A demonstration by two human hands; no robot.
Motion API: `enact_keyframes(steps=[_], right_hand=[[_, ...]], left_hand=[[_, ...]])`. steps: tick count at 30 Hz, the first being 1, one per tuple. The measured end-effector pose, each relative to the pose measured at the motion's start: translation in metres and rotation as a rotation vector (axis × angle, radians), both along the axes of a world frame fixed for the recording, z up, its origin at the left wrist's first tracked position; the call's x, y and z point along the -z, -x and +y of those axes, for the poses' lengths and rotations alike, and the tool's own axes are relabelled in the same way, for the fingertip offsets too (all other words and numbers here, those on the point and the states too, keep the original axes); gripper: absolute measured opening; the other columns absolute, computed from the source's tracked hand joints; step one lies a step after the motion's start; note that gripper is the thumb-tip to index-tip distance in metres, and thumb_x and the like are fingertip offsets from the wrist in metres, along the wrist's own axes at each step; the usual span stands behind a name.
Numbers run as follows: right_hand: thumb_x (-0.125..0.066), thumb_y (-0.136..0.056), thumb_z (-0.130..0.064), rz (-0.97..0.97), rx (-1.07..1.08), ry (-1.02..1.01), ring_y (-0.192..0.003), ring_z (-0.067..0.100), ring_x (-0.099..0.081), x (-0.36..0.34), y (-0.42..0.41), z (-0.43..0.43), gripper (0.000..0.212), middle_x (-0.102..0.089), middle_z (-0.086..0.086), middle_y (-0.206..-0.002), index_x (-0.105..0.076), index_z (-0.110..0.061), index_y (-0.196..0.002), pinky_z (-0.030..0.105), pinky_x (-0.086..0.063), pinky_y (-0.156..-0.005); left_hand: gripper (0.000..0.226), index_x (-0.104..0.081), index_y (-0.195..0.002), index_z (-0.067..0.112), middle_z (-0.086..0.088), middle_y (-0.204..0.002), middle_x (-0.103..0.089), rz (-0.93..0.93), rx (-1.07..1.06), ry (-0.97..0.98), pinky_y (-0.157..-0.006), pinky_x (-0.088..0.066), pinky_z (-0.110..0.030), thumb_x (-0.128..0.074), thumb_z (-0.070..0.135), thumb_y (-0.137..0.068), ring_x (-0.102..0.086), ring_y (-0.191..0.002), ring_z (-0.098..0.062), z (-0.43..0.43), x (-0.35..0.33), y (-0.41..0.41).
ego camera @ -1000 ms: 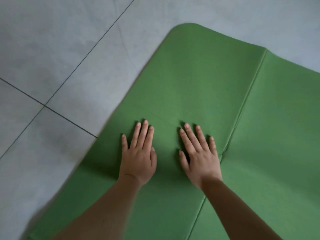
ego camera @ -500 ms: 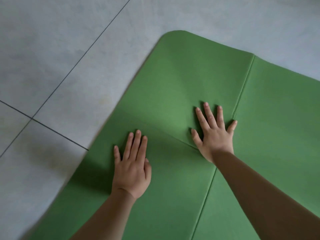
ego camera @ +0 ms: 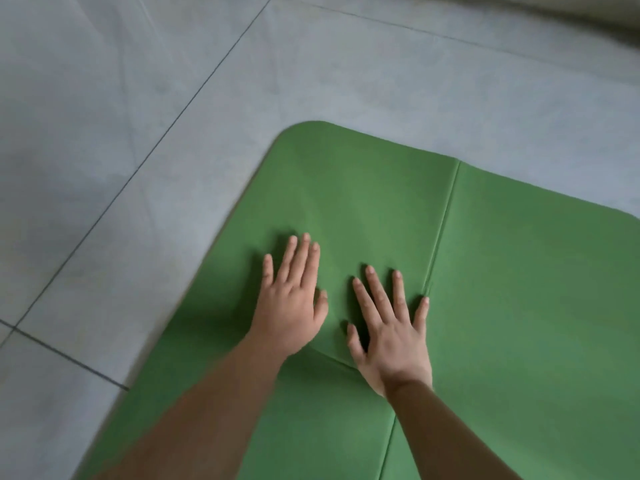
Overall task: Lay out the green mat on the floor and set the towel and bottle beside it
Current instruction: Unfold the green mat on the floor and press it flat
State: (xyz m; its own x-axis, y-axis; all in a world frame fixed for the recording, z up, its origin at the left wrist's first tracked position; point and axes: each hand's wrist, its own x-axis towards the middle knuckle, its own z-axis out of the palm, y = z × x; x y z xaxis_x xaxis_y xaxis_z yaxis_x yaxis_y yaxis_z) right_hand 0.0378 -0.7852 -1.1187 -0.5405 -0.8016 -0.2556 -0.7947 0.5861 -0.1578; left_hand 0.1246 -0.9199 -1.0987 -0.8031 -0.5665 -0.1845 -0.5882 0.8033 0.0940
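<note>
The green mat [ego camera: 519,271] lies spread on the tiled floor, its rounded far corner pointing up and left. A long fold crease runs down it, and a shorter crease crosses near my wrists. My left hand [ego camera: 292,299] presses flat on the mat with straight fingers, left of the long crease. Beside it my right hand [ego camera: 389,330] lies flat too, fingers spread, its little finger touching the crease. Neither the towel nor the bottle is in view.
Grey floor tiles [ego camera: 138,168] with dark grout lines surround the mat on the left and beyond it. A pale edge of something [ego camera: 588,15] shows at the top right corner.
My left hand has slid forward up the mat. My right hand has come back toward me, so both hands now lie side by side. The view has tilted up, showing more floor beyond the mat.
</note>
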Motion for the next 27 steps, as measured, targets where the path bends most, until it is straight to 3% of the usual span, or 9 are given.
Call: enact_keyframes(steps=[1, 4, 7, 10, 13, 15, 18, 22, 27], right_hand=[[-0.016, -0.086, -0.053, 0.02, 0.001, 0.009, -0.142, 0.031, 0.009, -0.003, 0.0, -0.001, 0.065, 0.009, -0.009, -0.155, -0.002, -0.031, -0.145, 0.058, 0.003, -0.108], [-0.034, -0.083, -0.047, 0.091, 0.002, 0.039, -0.136, 0.034, -0.029, -0.009, 0.004, -0.003, 0.063, -0.031, -0.002, -0.15, -0.036, -0.023, -0.141, 0.058, -0.024, -0.101], [-0.038, -0.078, -0.045, 0.078, 0.006, 0.055, -0.126, 0.033, -0.049, -0.014, 0.002, -0.005, 0.06, -0.052, 0.001, -0.139, -0.055, -0.022, -0.13, 0.053, -0.041, -0.094], [-0.041, -0.073, -0.039, 0.062, -0.042, 0.125, -0.088, 0.03, -0.067, -0.019, 0.027, -0.026, 0.043, -0.068, 0.005, -0.101, -0.07, -0.019, -0.097, 0.034, -0.055, -0.07], [-0.06, -0.072, -0.026, 0.123, -0.137, 0.192, -0.075, 0.028, -0.061, -0.022, 0.07, -0.066, 0.018, -0.062, 0.008, -0.086, -0.064, -0.011, -0.082, 0.03, -0.048, -0.066], [-0.056, -0.082, -0.025, 0.034, -0.104, 0.134, -0.103, 0.032, -0.053, -0.023, 0.083, -0.096, 0.03, -0.055, 0.015, -0.112, -0.058, -0.006, -0.106, 0.038, -0.042, -0.087], [-0.039, -0.092, -0.037, -0.145, -0.063, 0.09, -0.143, 0.032, -0.009, -0.017, 0.065, -0.138, 0.06, -0.016, 0.011, -0.155, -0.025, -0.012, -0.145, 0.05, -0.009, -0.115], [-0.019, -0.097, -0.045, -0.15, -0.336, 0.074, -0.144, 0.016, 0.017, 0.001, 0.057, -0.142, 0.057, 0.01, -0.011, -0.157, -0.003, -0.031, -0.15, 0.049, 0.012, -0.113], [0.001, -0.089, -0.053, 0.071, -0.106, 0.036, -0.139, 0.013, 0.023, 0.012, 0.144, -0.073, 0.055, 0.021, -0.016, -0.151, 0.019, -0.04, -0.14, 0.044, 0.014, -0.111]], left_hand=[[0.067, -0.024, -0.148, 0.008, -0.009, -0.156, -0.012, -0.038, 0.077, 0.015, -0.112, -0.013, -0.057, -0.025, 0.037, -0.087, -0.013, -0.144, -0.029, -0.006, 0.002, 0.005], [0.064, -0.046, -0.139, 0.01, -0.009, -0.149, -0.036, -0.02, 0.104, -0.005, -0.103, -0.03, -0.061, -0.031, 0.033, -0.08, -0.035, -0.137, -0.029, -0.014, 0.007, 0.005], [0.063, -0.051, -0.135, 0.011, -0.008, -0.146, -0.041, 0.007, 0.105, -0.011, -0.1, -0.032, -0.062, -0.035, 0.03, -0.077, -0.041, -0.134, -0.029, -0.014, 0.007, 0.005], [0.065, -0.051, -0.135, 0.011, -0.009, -0.147, -0.04, -0.011, 0.093, -0.027, -0.097, -0.034, -0.064, -0.035, 0.03, -0.075, -0.04, -0.134, -0.029, -0.016, 0.006, 0.006], [0.066, -0.052, -0.133, 0.01, -0.014, -0.146, -0.041, -0.048, 0.083, -0.008, -0.092, -0.035, -0.068, -0.034, 0.031, -0.073, -0.041, -0.132, -0.034, -0.018, 0.006, 0.008], [0.067, -0.053, -0.131, 0.007, -0.016, -0.144, -0.042, -0.063, 0.071, -0.011, -0.091, -0.035, -0.069, -0.034, 0.032, -0.073, -0.041, -0.132, -0.036, -0.018, 0.005, 0.01], [0.067, -0.056, -0.127, 0.001, -0.02, -0.138, -0.049, -0.106, 0.056, -0.015, -0.089, -0.035, -0.071, -0.034, 0.032, -0.072, -0.045, -0.128, -0.038, -0.018, 0.004, 0.011], [0.064, -0.061, -0.118, -0.003, -0.024, -0.13, -0.055, -0.132, 0.065, -0.016, -0.087, -0.038, -0.071, -0.035, 0.031, -0.071, -0.049, -0.123, -0.041, -0.018, 0.005, 0.011], [0.068, -0.048, -0.135, 0.004, -0.017, -0.147, -0.036, -0.096, 0.071, -0.022, -0.095, -0.031, -0.069, -0.033, 0.033, -0.075, -0.031, -0.135, -0.037, -0.018, 0.004, 0.01]])
